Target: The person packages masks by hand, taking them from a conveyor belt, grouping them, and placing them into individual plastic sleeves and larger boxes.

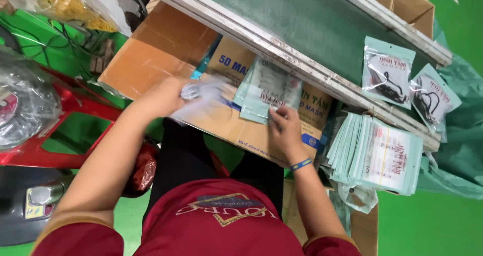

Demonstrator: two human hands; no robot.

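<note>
Fingers (275, 116) of the right hand (284, 132) pinch a pale green pouch (266, 92) steady against the cardboard box (236, 122) on the lap, while the left hand (163, 96) closes around blurred white masks (201, 92) just beside it, near the conveyor's (302, 29) edge.

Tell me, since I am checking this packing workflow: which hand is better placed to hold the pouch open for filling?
Probably the right hand: its fingers already pinch the teal pouch on the cardboard box. The left hand is occupied, gripping blurred white masks.
</note>
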